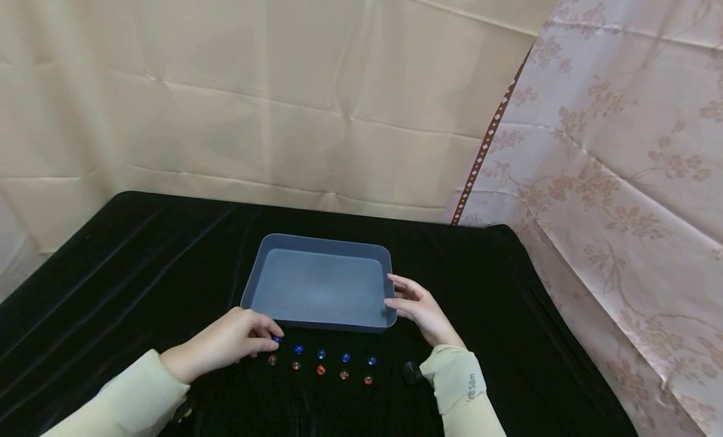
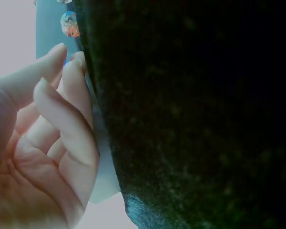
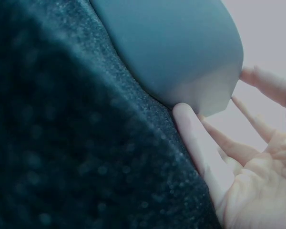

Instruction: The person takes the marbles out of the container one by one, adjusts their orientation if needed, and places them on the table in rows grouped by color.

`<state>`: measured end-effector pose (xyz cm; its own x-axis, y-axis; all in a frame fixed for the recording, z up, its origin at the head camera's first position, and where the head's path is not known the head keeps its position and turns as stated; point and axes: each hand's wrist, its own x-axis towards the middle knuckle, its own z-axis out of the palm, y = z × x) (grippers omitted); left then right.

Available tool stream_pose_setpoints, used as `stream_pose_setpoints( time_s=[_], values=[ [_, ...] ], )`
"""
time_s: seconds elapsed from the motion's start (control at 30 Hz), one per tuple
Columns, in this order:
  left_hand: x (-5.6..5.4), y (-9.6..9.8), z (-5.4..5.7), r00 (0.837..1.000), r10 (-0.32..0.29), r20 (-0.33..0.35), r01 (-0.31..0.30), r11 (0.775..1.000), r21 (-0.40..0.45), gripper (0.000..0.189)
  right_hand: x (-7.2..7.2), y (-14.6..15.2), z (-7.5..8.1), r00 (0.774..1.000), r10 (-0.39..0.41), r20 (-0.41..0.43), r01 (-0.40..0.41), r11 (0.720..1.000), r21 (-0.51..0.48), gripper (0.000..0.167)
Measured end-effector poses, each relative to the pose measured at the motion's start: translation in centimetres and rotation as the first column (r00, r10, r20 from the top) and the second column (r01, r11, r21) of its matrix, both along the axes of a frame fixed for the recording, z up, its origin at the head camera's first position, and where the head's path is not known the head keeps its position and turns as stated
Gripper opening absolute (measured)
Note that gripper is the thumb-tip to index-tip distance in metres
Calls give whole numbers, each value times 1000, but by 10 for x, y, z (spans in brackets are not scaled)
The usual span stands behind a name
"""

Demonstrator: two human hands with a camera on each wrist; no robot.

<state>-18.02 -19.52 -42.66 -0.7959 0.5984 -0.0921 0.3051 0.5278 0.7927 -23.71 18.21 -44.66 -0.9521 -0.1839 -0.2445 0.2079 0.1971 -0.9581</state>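
My left hand [image 1: 228, 341] pinches a blue glass marble [image 1: 277, 339] between thumb and fingertips, just off the near left corner of a blue-grey rectangular tray [image 1: 316, 327]. In the left wrist view, only a sliver of blue shows between the fingertips. Several more blue marbles [image 1: 321, 353] lie in a row to the right of that hand. A second row of orange-red marbles [image 1: 321, 369] runs in front of them. At the tray's right side, my right hand [image 1: 420, 308] rests its extended fingers against the wall, with the thumb at the rim.
Black velvety cloth [image 1: 169, 261] covers the table. Behind it hangs a cream curtain [image 1: 226, 110], and a pink floral curtain [image 1: 610, 173] drapes along the right. A small black object [image 1: 412, 373] sits by the right wrist.
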Motion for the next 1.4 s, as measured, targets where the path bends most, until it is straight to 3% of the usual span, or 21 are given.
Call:
stream_pose_setpoints(
  time_s=[0.4,0.63,1.1,1.4],
  values=[
    [-1,1,-1,998,-16,-61,13,999,-36,22,0,1,1,1000,5,-14,-5,1000,-9,58],
    [-2,4,-1,990,-33,-139,19,995,-101,19,0,3,3,1000,-13,-9,13,1000,-14,58],
    [0,4,-2,999,-5,-49,2,998,-61,24,-1,1,2,1000,15,-17,-15,1000,-5,60],
    [3,1,-3,1000,-18,-17,18,999,-32,33,-1,0,2,999,-39,-39,39,999,7,53]
  ],
)
